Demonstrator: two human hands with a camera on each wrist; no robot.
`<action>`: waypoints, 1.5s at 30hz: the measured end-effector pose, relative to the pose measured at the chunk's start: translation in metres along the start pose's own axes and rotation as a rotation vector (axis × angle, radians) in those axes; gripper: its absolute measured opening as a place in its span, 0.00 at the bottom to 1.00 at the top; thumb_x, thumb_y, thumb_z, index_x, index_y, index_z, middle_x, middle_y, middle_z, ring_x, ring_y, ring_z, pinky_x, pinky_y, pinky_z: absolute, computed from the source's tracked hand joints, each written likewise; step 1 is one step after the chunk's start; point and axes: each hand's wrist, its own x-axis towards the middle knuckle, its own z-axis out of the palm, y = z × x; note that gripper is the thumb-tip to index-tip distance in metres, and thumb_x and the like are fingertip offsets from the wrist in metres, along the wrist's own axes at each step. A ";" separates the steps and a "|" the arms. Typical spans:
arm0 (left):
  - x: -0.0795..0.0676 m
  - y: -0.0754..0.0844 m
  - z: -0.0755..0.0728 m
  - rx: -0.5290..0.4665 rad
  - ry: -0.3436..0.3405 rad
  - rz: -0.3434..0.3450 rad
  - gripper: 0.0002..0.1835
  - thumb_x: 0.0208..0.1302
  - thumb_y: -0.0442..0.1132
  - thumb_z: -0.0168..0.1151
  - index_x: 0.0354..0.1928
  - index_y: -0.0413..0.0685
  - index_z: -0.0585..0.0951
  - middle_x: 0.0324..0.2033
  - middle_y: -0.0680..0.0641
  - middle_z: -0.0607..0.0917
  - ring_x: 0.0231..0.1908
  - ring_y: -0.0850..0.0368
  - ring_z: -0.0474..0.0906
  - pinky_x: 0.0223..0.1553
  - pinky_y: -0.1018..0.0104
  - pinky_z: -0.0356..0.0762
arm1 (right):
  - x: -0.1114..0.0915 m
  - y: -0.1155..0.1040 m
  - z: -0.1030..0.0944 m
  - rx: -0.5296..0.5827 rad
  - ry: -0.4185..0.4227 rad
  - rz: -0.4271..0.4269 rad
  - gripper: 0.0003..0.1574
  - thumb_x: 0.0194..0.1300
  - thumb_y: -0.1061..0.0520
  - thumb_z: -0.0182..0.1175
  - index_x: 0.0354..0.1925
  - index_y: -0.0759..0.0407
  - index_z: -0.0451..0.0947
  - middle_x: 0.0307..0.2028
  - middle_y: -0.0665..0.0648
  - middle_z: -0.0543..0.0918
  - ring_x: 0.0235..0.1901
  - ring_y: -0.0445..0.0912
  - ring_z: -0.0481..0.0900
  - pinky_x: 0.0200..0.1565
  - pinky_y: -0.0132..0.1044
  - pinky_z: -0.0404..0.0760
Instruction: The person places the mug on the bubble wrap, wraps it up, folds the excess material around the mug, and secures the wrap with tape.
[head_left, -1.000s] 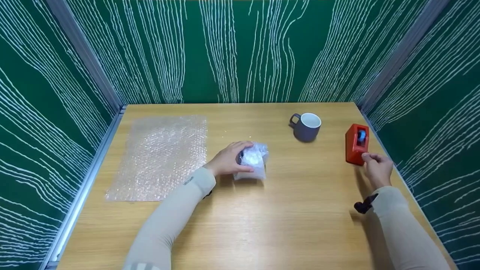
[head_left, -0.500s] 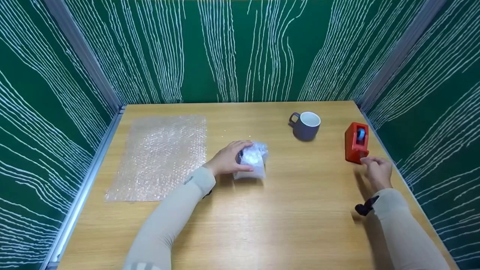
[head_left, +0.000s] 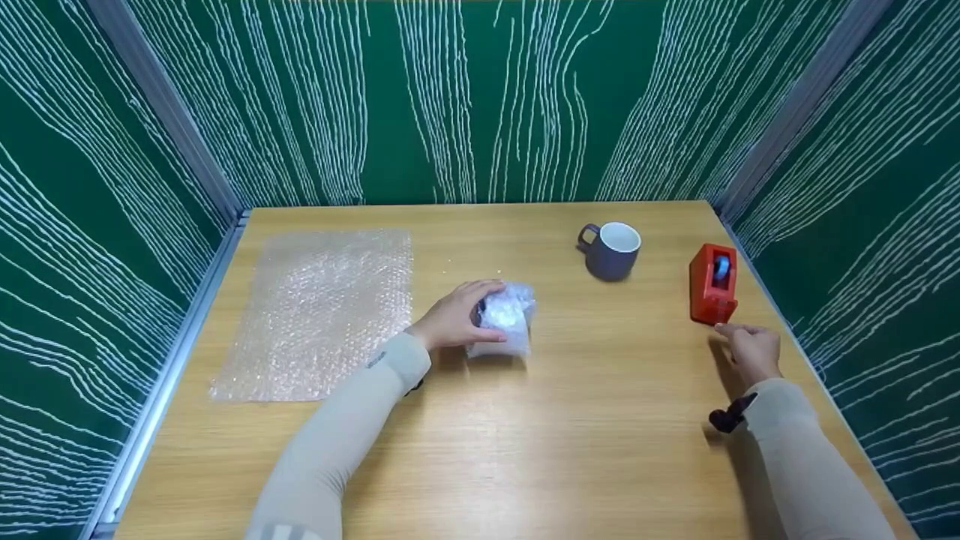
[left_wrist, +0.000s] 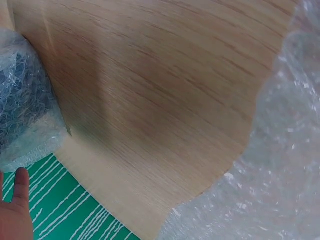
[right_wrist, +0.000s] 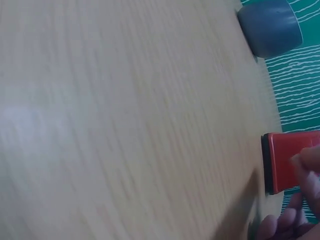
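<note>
In the middle of the table, a bundle [head_left: 507,321] wrapped in bubble wrap sits under my left hand [head_left: 452,319]. Thumb and fingers spread round its left side grip it. Something dark shows through the wrap [left_wrist: 25,95] in the left wrist view. At the right, a red tape dispenser [head_left: 707,289] holds a blue-cored roll. My right hand [head_left: 754,351] is just in front of its cutter end, thumb and forefinger pinched together on the tape's end; the clear strip itself hardly shows. In the right wrist view these fingers [right_wrist: 305,165] overlap the dispenser.
A sheet of bubble wrap [head_left: 322,315] lies flat at the left of the table [head_left: 525,450]. Behind the bundle, to the right, stands a dark grey mug [head_left: 612,259] with a white inside. Green walls with white lines enclose the table's back and sides.
My right hand has drawn back a little from the dispenser's cutter end, toward me, still pinching. The left hand and the wrapped bundle have stayed in place.
</note>
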 end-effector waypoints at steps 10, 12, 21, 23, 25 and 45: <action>0.000 0.000 0.001 0.010 0.003 -0.007 0.52 0.61 0.66 0.78 0.83 0.60 0.67 0.83 0.53 0.68 0.83 0.50 0.62 0.83 0.46 0.61 | 0.003 -0.005 -0.001 -0.012 0.006 0.053 0.49 0.81 0.42 0.61 0.87 0.53 0.52 0.84 0.58 0.59 0.75 0.54 0.60 0.85 0.57 0.55; 0.001 0.001 0.000 0.010 0.004 -0.012 0.52 0.61 0.66 0.78 0.83 0.61 0.67 0.83 0.54 0.68 0.82 0.50 0.62 0.83 0.46 0.61 | 0.003 -0.007 0.000 -0.011 0.014 0.059 0.48 0.81 0.42 0.60 0.87 0.52 0.52 0.85 0.57 0.58 0.75 0.53 0.61 0.85 0.56 0.55; 0.000 0.002 -0.001 0.009 -0.001 -0.018 0.52 0.61 0.66 0.78 0.83 0.61 0.67 0.83 0.54 0.68 0.82 0.50 0.62 0.83 0.46 0.61 | 0.004 -0.002 0.000 0.026 0.066 0.001 0.43 0.81 0.41 0.62 0.85 0.42 0.60 0.87 0.52 0.56 0.79 0.52 0.59 0.86 0.55 0.54; 0.000 0.001 -0.001 0.008 -0.001 -0.018 0.52 0.61 0.66 0.78 0.83 0.61 0.67 0.83 0.54 0.67 0.82 0.50 0.62 0.83 0.46 0.60 | 0.003 -0.001 0.001 0.043 0.071 -0.029 0.46 0.76 0.36 0.66 0.84 0.39 0.63 0.86 0.50 0.58 0.79 0.51 0.60 0.86 0.56 0.52; 0.000 0.001 0.000 0.005 -0.001 -0.018 0.52 0.61 0.65 0.78 0.83 0.61 0.67 0.83 0.54 0.68 0.83 0.50 0.62 0.83 0.47 0.60 | 0.003 0.000 0.002 0.042 0.091 -0.095 0.44 0.74 0.34 0.68 0.81 0.40 0.69 0.85 0.51 0.60 0.79 0.51 0.59 0.86 0.56 0.52; 0.001 0.004 -0.002 0.012 -0.005 -0.026 0.52 0.61 0.65 0.78 0.83 0.61 0.67 0.83 0.53 0.68 0.83 0.50 0.61 0.84 0.46 0.59 | 0.015 -0.017 0.015 0.044 0.159 -0.120 0.23 0.75 0.32 0.64 0.60 0.39 0.81 0.75 0.49 0.68 0.72 0.47 0.61 0.84 0.47 0.58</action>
